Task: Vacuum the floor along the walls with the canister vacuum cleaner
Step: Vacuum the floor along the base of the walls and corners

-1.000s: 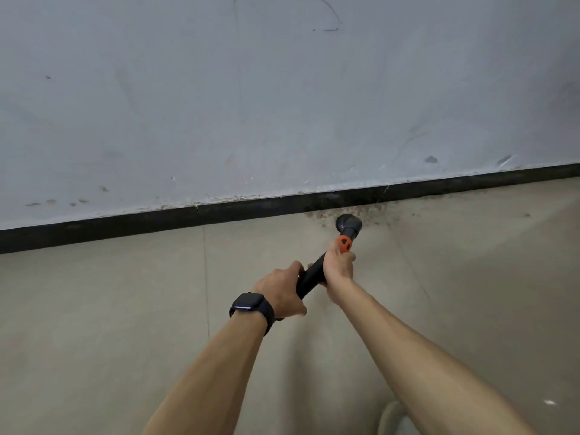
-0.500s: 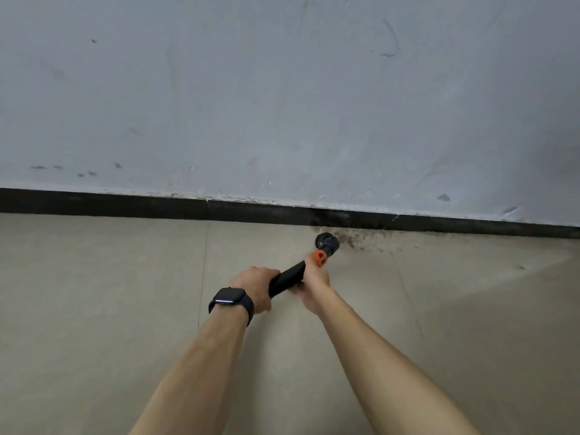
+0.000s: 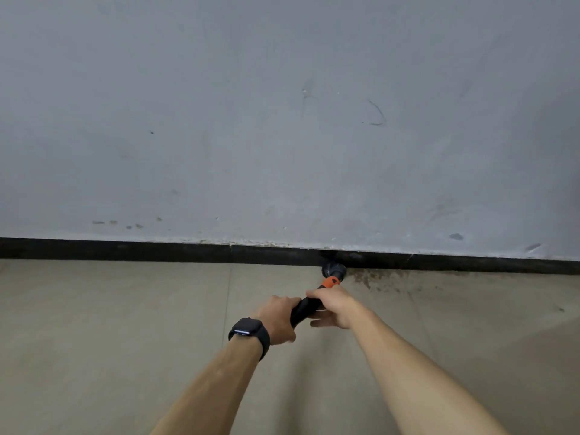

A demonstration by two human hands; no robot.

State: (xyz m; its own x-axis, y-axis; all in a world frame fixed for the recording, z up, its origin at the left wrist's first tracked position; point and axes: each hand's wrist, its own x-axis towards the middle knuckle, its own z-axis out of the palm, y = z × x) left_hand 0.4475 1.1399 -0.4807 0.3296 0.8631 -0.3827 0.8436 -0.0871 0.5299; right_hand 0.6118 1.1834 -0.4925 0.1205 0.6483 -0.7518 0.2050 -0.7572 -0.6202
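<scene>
Head view. Left grip [image 3: 277, 320] closed round the rear of the black vacuum wand [image 3: 303, 309]; black watch [image 3: 248, 328] on that wrist. Right grip [image 3: 332, 304] wrapped round the wand just behind its orange collar [image 3: 330, 282]. Nozzle [image 3: 334, 270] down on the floor [image 3: 125, 340], right at the black baseboard [image 3: 157, 251] under the grey wall [image 3: 282, 120]. Brown dirt patch [image 3: 373, 279] just right of the nozzle.

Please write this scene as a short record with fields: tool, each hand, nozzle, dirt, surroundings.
tool: black vacuum wand with orange collar
left hand: grips the wand's near end; smartwatch on wrist
right hand: grips the wand just behind the collar
nozzle: at the black baseboard
dirt: brownish patch on the floor, right of the nozzle
surroundings: scuffed grey wall
</scene>
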